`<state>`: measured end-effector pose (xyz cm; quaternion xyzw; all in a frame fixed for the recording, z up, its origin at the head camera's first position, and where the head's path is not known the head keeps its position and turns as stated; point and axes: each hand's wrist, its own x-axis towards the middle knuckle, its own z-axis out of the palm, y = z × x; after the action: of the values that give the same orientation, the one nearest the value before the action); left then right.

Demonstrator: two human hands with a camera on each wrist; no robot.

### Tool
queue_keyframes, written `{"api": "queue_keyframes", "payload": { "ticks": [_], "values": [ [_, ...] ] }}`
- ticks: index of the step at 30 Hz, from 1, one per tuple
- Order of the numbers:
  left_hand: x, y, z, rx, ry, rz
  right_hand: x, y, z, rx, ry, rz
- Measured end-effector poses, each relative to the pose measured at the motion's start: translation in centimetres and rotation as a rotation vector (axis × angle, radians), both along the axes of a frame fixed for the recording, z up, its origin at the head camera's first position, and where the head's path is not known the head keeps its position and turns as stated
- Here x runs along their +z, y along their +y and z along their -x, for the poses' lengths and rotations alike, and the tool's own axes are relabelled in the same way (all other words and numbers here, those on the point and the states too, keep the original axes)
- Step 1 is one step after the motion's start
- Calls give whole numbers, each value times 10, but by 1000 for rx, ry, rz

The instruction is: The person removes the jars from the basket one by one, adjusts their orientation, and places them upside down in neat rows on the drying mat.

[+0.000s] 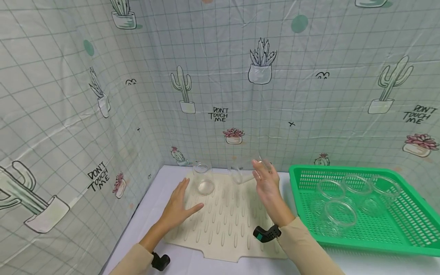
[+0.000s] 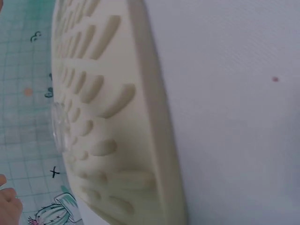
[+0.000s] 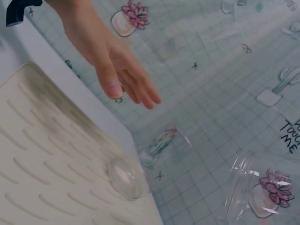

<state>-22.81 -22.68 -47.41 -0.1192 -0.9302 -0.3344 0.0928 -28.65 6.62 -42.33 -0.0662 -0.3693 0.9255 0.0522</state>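
My right hand (image 1: 266, 183) grips a clear cup (image 1: 240, 173) at one end, its curled fingers round it. The cup lies tilted sideways in the air over the far part of a beige ridged mat (image 1: 220, 225). In the right wrist view the held cup (image 3: 265, 192) shows at the lower right. A second clear cup (image 1: 203, 179) stands upright at the mat's far left. My left hand (image 1: 177, 208) is beside it with fingers extended and thumb apart, holding nothing. The left wrist view shows mostly the mat's ridges (image 2: 104, 147) and edge.
A green slotted basket (image 1: 378, 246) stands at the right, close to the mat, with several clear cups (image 1: 340, 217) in it. A white cloth (image 1: 137, 236) covers the table. Behind and to the left hangs a sheet (image 1: 206, 38) printed with cacti and a grid.
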Motion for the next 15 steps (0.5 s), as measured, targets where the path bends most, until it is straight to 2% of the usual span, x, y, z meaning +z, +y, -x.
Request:
{"api": "queue_keyframes", "payload": {
  "ticks": [6, 12, 15],
  "values": [
    [-11, -3, -3, 7, -36, 82, -8, -7, 6, -16, -21, -82],
    [-19, -6, -5, 2, -58, 94, -18, -14, 13, -28, -46, -166],
    [-23, -6, -7, -5, -79, 121, -24, -17, 16, -15, -53, -245]
  ]
}}
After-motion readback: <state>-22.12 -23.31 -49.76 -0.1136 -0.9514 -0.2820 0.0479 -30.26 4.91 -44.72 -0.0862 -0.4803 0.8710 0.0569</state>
